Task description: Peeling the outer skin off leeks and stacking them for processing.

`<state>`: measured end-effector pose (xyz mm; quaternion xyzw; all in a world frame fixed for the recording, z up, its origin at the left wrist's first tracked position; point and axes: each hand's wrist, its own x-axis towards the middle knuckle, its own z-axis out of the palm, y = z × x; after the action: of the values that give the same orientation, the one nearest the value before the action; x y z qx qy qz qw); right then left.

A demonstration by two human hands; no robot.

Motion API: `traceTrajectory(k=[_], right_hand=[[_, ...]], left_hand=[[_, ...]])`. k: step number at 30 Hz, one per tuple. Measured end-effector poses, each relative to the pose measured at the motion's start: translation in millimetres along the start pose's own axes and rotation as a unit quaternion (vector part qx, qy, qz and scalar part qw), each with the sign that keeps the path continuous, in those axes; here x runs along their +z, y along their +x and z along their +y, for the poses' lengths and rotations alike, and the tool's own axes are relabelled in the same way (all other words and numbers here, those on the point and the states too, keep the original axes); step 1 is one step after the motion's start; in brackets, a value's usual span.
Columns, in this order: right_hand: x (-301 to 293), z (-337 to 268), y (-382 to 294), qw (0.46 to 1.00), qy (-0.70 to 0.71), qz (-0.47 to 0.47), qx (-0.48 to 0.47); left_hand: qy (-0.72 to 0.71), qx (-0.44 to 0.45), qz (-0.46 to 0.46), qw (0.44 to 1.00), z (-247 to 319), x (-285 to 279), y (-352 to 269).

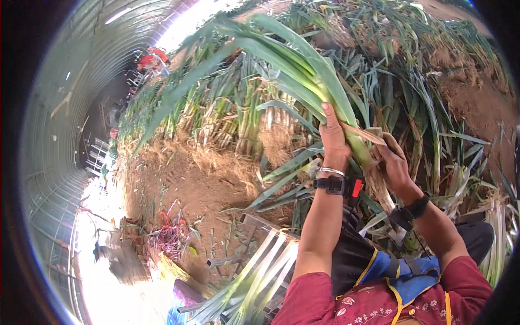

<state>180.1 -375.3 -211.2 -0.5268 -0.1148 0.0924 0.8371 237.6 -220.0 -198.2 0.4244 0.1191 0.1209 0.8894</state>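
A large leek (325, 85) slants across the view in front of me, its green leaves fanned towards the upper left. My left hand (335, 134) grips it where the leaves meet the stalk, thumb along the stalk. Lower down, my right hand (392, 160) holds a dry, brownish outer leaf (363, 133) by its stalk, fingers closed. The root end points down between my forearms, near my lap. Both wrists wear black straps; the left one also has a silver bangle.
Rows of leeks with roots (215, 122) lie on bare soil ahead and right. At lower left, whitish leeks (264, 260) rest on a metal frame (260, 222), near a tangle of red ties (168, 235). More leeks (495, 235) stand at my right. A tunnel wall (53, 134) curves at left.
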Motion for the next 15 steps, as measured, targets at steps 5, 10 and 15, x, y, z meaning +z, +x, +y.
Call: traceTrajectory(k=[5,10,15], right_hand=[[-31,14,-23,0.931,-0.330,-0.131,-0.080],[-118,31,-104,0.861,-0.437,-0.258,0.021],[-248,103,-120,0.664,-0.669,-0.322,0.089]], left_hand=[[-0.024,0.015,0.025,0.999,11,-17,3],[-0.018,0.063,0.063,0.996,51,-49,12],[0.040,0.040,0.089,0.994,43,-33,0]])
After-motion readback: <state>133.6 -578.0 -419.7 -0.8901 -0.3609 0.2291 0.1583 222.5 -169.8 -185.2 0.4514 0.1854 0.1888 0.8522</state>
